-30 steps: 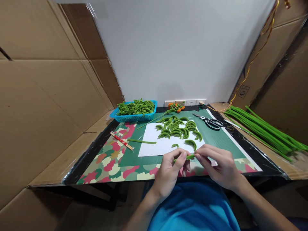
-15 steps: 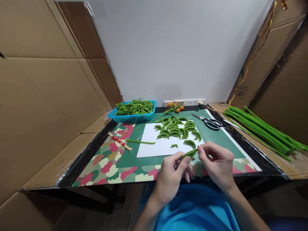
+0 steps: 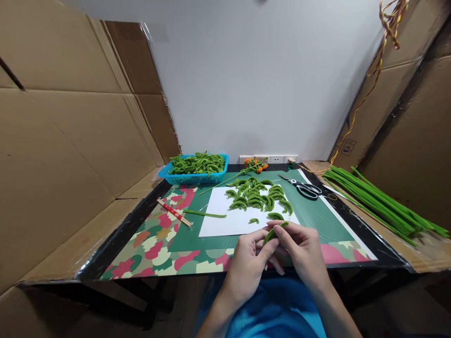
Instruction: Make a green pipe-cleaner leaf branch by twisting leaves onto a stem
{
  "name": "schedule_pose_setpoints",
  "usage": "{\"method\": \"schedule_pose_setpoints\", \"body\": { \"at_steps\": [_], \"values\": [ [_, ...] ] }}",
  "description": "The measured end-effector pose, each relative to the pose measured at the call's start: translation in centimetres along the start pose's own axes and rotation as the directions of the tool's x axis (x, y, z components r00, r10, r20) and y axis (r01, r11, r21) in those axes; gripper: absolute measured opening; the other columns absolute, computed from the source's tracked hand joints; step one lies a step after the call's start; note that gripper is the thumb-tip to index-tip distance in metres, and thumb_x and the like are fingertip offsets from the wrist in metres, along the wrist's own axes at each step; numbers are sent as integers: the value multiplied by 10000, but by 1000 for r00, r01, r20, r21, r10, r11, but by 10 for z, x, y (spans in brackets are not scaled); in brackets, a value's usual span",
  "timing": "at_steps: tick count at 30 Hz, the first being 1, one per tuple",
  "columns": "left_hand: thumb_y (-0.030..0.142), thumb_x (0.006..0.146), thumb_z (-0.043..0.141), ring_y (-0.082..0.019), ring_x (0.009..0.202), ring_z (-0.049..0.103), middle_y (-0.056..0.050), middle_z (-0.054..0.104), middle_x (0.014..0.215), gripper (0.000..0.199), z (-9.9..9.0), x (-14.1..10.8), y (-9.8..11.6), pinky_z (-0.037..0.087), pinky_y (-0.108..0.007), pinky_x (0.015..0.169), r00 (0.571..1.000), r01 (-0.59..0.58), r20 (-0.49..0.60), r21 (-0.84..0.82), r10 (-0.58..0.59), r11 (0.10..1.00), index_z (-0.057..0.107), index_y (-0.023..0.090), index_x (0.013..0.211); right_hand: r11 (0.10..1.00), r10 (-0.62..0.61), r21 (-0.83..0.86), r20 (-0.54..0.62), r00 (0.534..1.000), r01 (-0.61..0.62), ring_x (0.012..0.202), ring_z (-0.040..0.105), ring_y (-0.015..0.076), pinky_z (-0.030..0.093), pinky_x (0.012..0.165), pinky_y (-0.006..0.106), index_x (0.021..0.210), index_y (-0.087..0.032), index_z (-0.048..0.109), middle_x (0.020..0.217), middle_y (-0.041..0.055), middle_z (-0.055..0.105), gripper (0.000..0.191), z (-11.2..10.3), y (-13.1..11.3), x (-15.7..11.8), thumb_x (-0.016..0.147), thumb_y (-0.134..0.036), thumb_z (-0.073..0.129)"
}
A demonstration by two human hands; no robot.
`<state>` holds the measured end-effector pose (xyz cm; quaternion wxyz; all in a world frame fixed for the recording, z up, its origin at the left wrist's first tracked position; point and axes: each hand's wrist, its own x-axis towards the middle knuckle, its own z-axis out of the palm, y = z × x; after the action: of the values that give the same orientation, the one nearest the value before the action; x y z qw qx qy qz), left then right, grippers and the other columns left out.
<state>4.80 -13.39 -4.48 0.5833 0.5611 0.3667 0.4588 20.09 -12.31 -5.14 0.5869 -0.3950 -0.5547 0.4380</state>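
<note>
Between my two hands is a bent green pipe cleaner piece (image 3: 275, 232), shaped like a slim curved leaf. Thumb and fingers of my left hand (image 3: 246, 258) pinch its lower end. My right hand (image 3: 306, 249) has its fingertips closed on the upper part, close beside the left. Just beyond the fingers, another curved piece (image 3: 275, 216) lies on a white sheet of paper (image 3: 213, 227). Many similar leaf-shaped pieces (image 3: 255, 199) are grouped farther up the sheet, and a small curled one (image 3: 253, 220) lies apart from them.
A blue basket (image 3: 195, 179) heaped with green pieces stands at back left. Orange pipe cleaner flowers (image 3: 256, 165), black-handled scissors (image 3: 307, 190) and a bundle of long green stems (image 3: 377, 202) lie behind and right. To the left are a straight stem (image 3: 204, 214) and a red-wrapped stick packet (image 3: 174, 212).
My right hand has come in from the tip, moving left to rest against the left hand and the pipe cleaner piece. The view has tilted up slightly.
</note>
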Motion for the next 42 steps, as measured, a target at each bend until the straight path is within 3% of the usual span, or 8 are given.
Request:
{"method": "schedule_pose_setpoints", "body": {
  "at_steps": [10, 25, 28, 31, 33, 35, 39, 42],
  "values": [
    [583, 998, 709, -189, 607, 731, -21, 694, 718, 446, 1, 1, -6, 566, -262, 622, 1000, 14, -25, 100, -11, 995, 669, 166, 843, 935, -244, -296, -147, 959, 192, 638, 793, 217, 621, 596, 253, 1090, -205, 900, 810, 65, 852, 272, -3, 15, -7, 994, -388, 724],
    [544, 1029, 654, -179, 529, 762, -136, 844, 910, 417, 3, 0, -5, 392, -206, 468, 993, 38, -115, 122, -24, 992, 673, 154, 883, 997, -73, -43, -429, 900, 60, 617, 794, 258, 678, 568, 354, 1063, -179, 889, 907, 114, 869, 397, -12, 15, -3, 938, -540, 786],
    [549, 1035, 640, -179, 531, 764, -162, 852, 965, 426, 3, -1, -7, 405, -209, 462, 990, 43, -138, 131, -25, 990, 679, 151, 888, 977, -83, -213, -391, 916, -2, 853, 847, 345, 716, 760, 457, 1136, -145, 864, 1001, 164, 867, 460, -33, 18, 6, 990, -550, 699],
    [535, 1046, 630, -175, 541, 764, -167, 855, 998, 417, 4, -1, -9, 436, -221, 476, 988, 32, -155, 184, -4, 982, 700, 149, 906, 694, -282, -717, -186, 941, 66, 1515, 544, 413, 462, 1223, 631, 1515, -195, 677, 1633, 168, 576, 521, -62, 23, 19, 1062, -395, 515],
    [523, 1049, 632, -177, 551, 765, -163, 856, 1007, 401, 4, -1, -10, 455, -232, 486, 985, 33, -171, 205, 3, 978, 723, 147, 945, 432, -284, -901, -174, 943, -37, 1631, 332, 463, 256, 1282, 755, 1664, -183, 488, 1777, 159, 343, 636, -82, 29, 26, 1057, -373, 496],
    [517, 1049, 633, -178, 549, 764, -156, 857, 1005, 386, 5, 0, -11, 471, -242, 494, 983, 39, -182, 202, -2, 979, 747, 148, 1034, 313, -213, -944, -176, 961, -104, 1607, 400, 431, 166, 1294, 780, 1736, -166, 319, 1738, 170, 421, 705, -101, 35, 30, 1073, -359, 461],
    [518, 1044, 645, -182, 546, 764, -130, 861, 956, 468, 5, -2, -9, 495, -252, 513, 982, 46, -187, 181, -12, 982, 698, 160, 1342, 382, -212, -923, -138, 967, -48, 1667, 250, 431, 269, 1293, 723, 1710, -117, 367, 1799, 189, 271, 740, -132, 37, 29, 1016, -325, 517],
    [538, 1039, 655, -185, 567, 771, -138, 862, 983, 523, 6, -3, -7, 491, -239, 510, 984, 50, -177, 167, -20, 985, 643, 169, 1408, 580, -331, -814, -270, 904, -31, 1469, 596, 415, 464, 1234, 590, 1489, -144, 681, 1558, 204, 645, 560, -139, 26, 19, 1013, -421, 582]
  ]
}}
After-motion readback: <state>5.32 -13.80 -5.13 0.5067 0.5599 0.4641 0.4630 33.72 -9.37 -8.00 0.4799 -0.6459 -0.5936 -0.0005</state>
